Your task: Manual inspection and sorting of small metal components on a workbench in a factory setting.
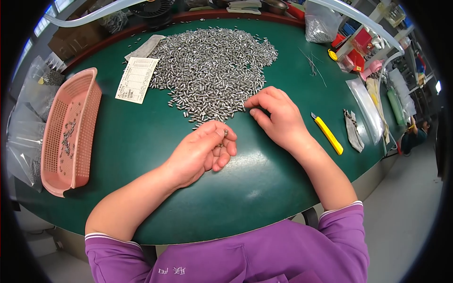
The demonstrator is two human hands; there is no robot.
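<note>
A large heap of small silvery metal pins (212, 66) is spread over the green table. My left hand (200, 153) is just in front of the heap's near tip, palm turned up and fingers curled. A few of the same pins (225, 133) show between its thumb and fingers; how many lie in the palm is hidden. At the heap's right edge, my right hand (278, 118) reaches in with thumb and index finger bent close together. One pin (244, 108) is at those fingertips.
Left of the heap stands a pink perforated basket (94, 118) with scattered pins inside, beside clear bags (23, 146). A printed paper slip (137, 80) touches the heap. To the right lie a yellow utility knife (329, 136), thin wires (312, 63) and plastic sleeves (365, 108).
</note>
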